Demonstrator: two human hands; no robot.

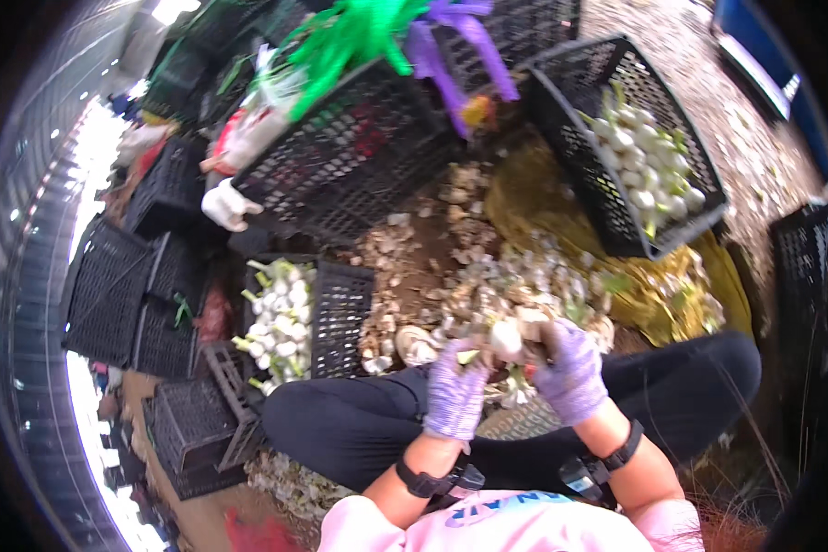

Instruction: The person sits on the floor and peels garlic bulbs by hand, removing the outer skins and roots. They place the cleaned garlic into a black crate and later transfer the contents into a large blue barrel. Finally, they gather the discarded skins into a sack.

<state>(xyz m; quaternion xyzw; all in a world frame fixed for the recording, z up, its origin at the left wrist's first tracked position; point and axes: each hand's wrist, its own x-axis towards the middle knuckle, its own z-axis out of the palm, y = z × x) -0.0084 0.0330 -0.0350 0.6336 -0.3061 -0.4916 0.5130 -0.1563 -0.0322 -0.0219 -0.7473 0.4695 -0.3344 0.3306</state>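
- The left hand (455,391), in a purple knitted glove, is closing its fingers around the underside of a pale, round white bulb (506,338), steadying it just above the lap.
- The right hand (570,368), gloved alike, is curling onto the same bulb from the other side; whether it is gripping a blade, I cannot tell.
- Just beyond both hands, a heap of papery trimmings (451,276) is lying on the floor.
- Further out from the left hand, a black plastic crate (340,313) is holding cleaned bulbs.
- Trimming well likely means gripping firmly and turning the bulb slowly.

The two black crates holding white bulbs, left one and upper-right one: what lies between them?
In the head view, a heap of pale peelings and trimmings covers the ground between the left crate and the upper-right crate.
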